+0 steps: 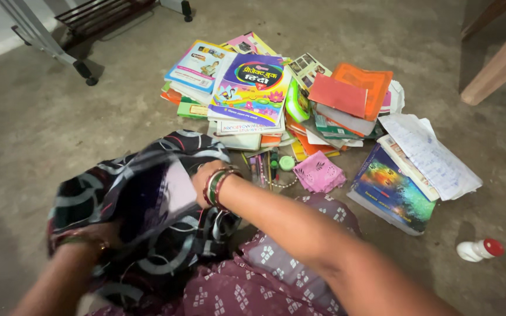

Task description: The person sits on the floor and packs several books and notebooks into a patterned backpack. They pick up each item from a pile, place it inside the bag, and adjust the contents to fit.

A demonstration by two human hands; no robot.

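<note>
Your left hand [92, 237] grips the dark patterned bag [142, 216]; your right hand [200, 178] reaches inside, fingers hidden. Tugging could tip the book pile [253, 93].

This looks like a room in a home, with a bare grey concrete floor [60, 129]. Schoolbooks and notebooks [253, 88] lie heaped straight on it, beside the wheeled metal legs of a stand [83, 67] and a wooden furniture leg [499, 64].
</note>
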